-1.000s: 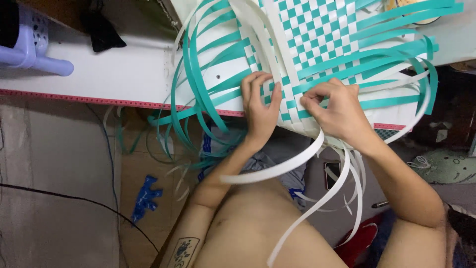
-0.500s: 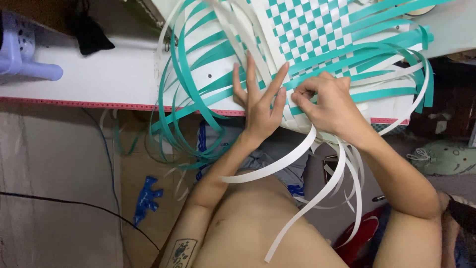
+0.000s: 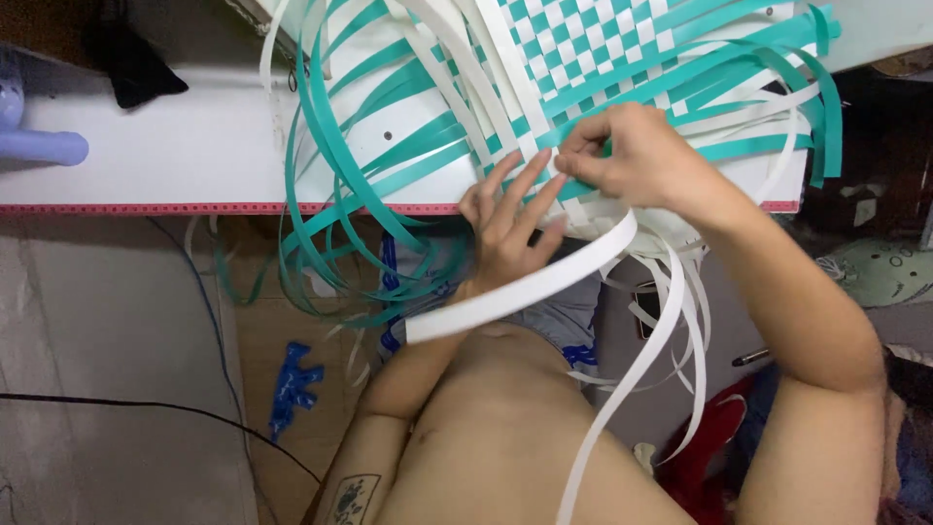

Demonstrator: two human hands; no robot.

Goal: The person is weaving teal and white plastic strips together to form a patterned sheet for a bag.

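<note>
At the near edge of the white table [image 3: 194, 146], trimmed with a red patterned border, the left hand [image 3: 510, 228] lies flat with fingers spread, pressing on the teal-and-white woven mat [image 3: 593, 49] where its checkered weave ends. Just beside it, the right hand [image 3: 637, 156] has thumb and fingertips pinched shut on a teal strip [image 3: 583, 131] at that same edge. Loose teal strips [image 3: 330, 165] loop over the table's left side and past its rim, while white strips [image 3: 525, 292] hang below the hands over the person's lap, crowding the space there.
</note>
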